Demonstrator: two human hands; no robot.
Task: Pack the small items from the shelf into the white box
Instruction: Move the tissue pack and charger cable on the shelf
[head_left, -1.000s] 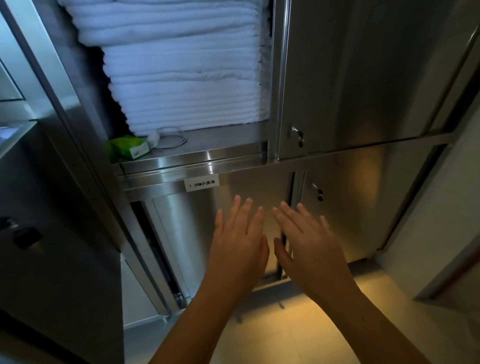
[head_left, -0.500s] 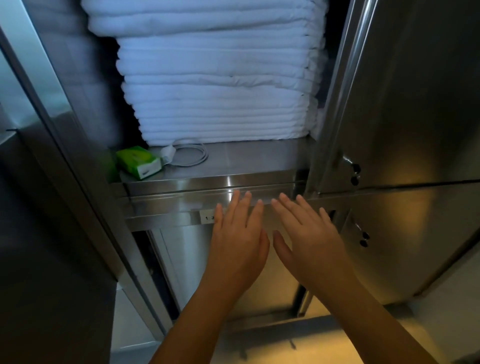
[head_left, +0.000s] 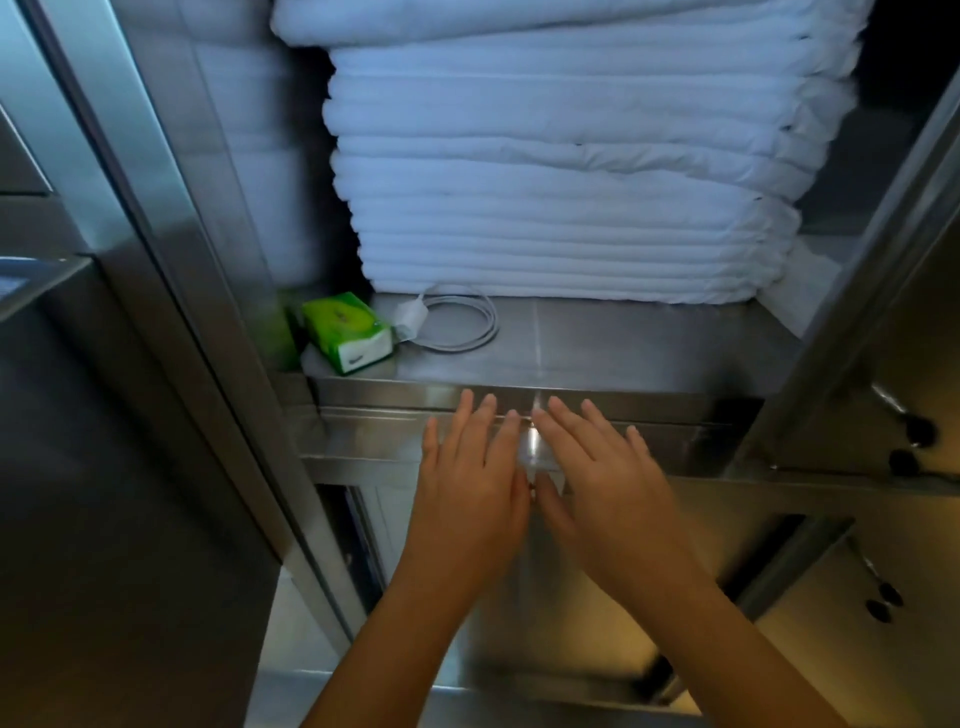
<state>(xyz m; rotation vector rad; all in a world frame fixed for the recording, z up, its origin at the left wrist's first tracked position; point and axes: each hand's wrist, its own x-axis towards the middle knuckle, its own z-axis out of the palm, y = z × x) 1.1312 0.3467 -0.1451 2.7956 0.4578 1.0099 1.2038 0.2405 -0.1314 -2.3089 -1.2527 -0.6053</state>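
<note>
Steel cabinet (head_left: 171, 260) fills view, we're closer than half a sec ago. Our left hand (head_left: 467, 499) and right hand (head_left: 608, 499) flat, fingers straight, holding nothing, now up at shelf (head_left: 623, 343) lip. On shelf: green tissue pack (head_left: 348, 332), coiled white cable (head_left: 467, 322) beside it, towel stack (head_left: 561, 208) behind.

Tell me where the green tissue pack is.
In the head view, the green tissue pack lies at the left end of the shelf, just left of the coiled white cable.
</note>
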